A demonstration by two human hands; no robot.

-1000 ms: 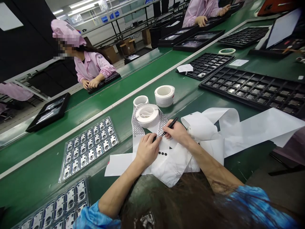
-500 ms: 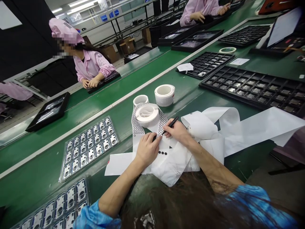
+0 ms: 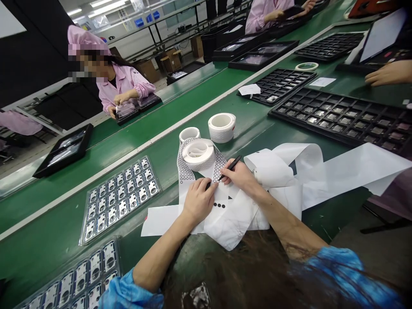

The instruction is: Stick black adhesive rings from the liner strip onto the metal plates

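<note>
My right hand (image 3: 237, 175) is closed in a pinch around slim black tweezers (image 3: 234, 162), tip down at the printed sticker strip (image 3: 219, 165). The strip is white with rows of small black rings. My left hand (image 3: 198, 199) lies with bent fingers on the white backing paper; a small dark thing (image 3: 208, 186) shows at its fingertips, mostly hidden. Just below them, several black dots (image 3: 219, 205) sit in a row on the paper. Beyond my hands, a roll of white tape (image 3: 198, 159) rests on the strip. Loose backing paper (image 3: 230, 223) is crumpled near me.
Two more white rolls, one large (image 3: 222, 128) and one small (image 3: 189, 134), stand behind. Clear trays of metal parts (image 3: 120, 197) lie left, black compartment trays (image 3: 334, 113) right. Co-workers in pink sit across the green bench (image 3: 167, 171); another person's hand (image 3: 391, 73) reaches in right.
My hands and the tweezers have stayed almost still. A person's hand has appeared at the right edge. The co-worker at left has turned and now lifts a clear film from the black tray.
</note>
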